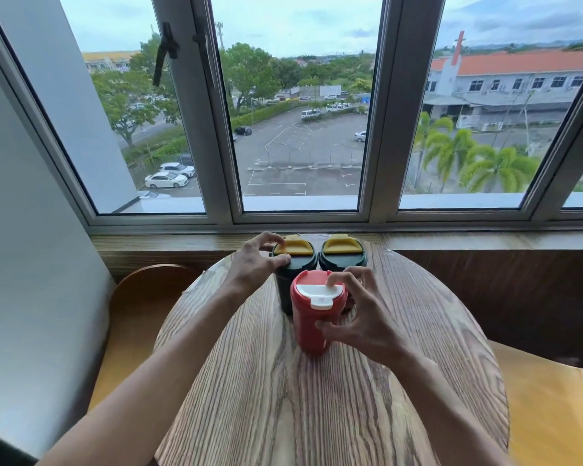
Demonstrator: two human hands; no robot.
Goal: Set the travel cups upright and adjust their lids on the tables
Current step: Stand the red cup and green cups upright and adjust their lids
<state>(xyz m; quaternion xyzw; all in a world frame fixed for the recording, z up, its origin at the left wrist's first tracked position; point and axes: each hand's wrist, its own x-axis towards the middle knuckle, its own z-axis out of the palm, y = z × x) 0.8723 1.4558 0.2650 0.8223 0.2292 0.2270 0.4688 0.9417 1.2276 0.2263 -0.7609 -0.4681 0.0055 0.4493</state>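
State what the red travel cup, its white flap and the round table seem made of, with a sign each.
Red travel cup: probably plastic, smooth, evenly coloured, slight sheen. White flap: likely moulded plastic, matte. Round table: wood or veneer, bold grain lines; which, cannot tell.

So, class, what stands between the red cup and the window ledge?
The left green cup and the right green cup, side by side, seen in the head view.

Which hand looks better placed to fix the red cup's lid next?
Probably the right. The right hand grips the red cup, one fingertip on its white flap, while the left hand is farther back, holding the left green cup by its lid.
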